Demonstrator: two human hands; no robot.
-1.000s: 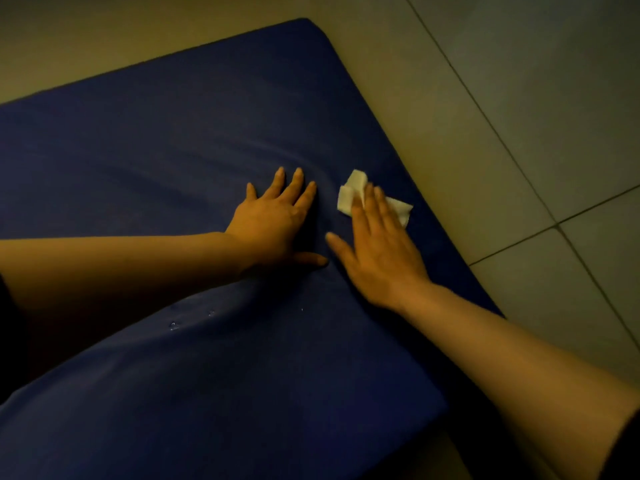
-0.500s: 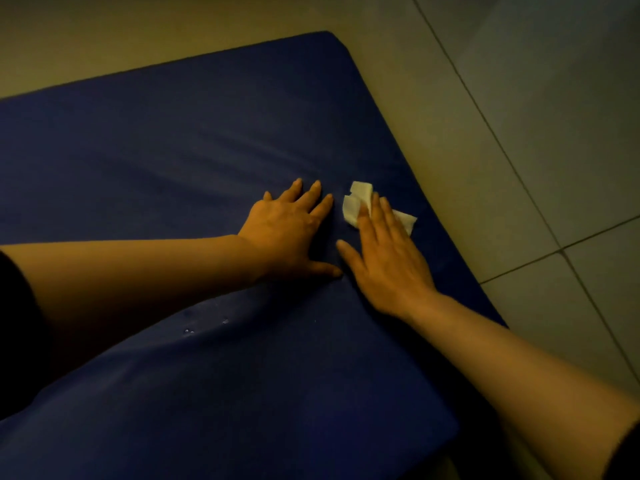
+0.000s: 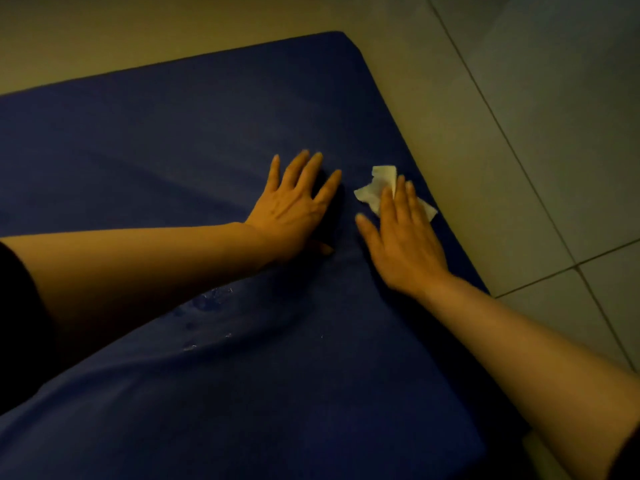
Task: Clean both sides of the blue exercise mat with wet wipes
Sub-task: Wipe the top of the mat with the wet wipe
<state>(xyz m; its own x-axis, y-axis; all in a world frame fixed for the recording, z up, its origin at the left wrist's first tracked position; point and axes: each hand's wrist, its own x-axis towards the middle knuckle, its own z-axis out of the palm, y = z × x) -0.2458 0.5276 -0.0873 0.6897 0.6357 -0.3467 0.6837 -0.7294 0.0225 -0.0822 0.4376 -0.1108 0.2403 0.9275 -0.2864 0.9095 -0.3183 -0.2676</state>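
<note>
The blue exercise mat (image 3: pixel 180 133) lies flat on the floor and fills most of the view. My left hand (image 3: pixel 294 206) rests palm down on it with the fingers spread and nothing in it. Just to its right, my right hand (image 3: pixel 403 237) lies flat on a crumpled white wet wipe (image 3: pixel 377 187), pressing it against the mat close to the mat's right edge. The wipe sticks out beyond my fingertips and at the little-finger side. A few wet droplets (image 3: pixel 207 303) glisten on the mat below my left forearm.
Pale floor tiles (image 3: pixel 519 133) with dark grout lines run along the right of the mat and beyond its far edge. The mat's far right corner (image 3: pixel 346 38) is rounded. The room is dim.
Both hands have slid a little away from me and to the right across the mat, the right one taking the wipe along. The view has tilted slightly, so the mat sits lower in frame.
</note>
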